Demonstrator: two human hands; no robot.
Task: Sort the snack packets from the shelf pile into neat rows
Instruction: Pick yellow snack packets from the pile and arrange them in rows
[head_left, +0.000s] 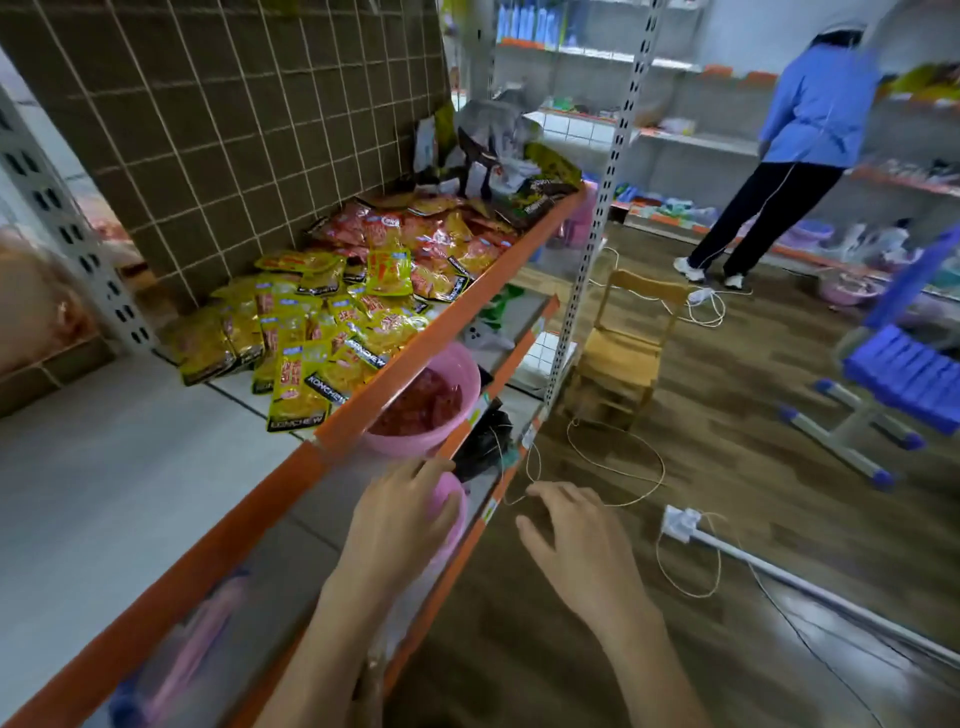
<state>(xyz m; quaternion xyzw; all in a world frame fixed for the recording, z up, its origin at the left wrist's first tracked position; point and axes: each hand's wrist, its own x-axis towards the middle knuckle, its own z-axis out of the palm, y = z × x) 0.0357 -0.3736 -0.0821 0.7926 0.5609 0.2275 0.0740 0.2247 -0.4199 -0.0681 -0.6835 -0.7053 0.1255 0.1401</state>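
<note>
The snack packets (332, 317) lie piled on the top shelf (156, 467), up and forward of both hands; the left hand (400, 525), fingers spread on a pink bowl (449, 512), is nearer than the empty, spread right hand (576, 540).

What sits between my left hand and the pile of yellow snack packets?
In the head view, a pink bowl of red items on the lower shelf sits between the left hand and the yellow snack packets.

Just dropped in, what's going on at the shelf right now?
Nobody is handling the snack packets yet; they lie in a loose pile on the top shelf. The left hand rests on a pink bowl on the shelf below. The right hand hovers open, holding nothing.
</note>
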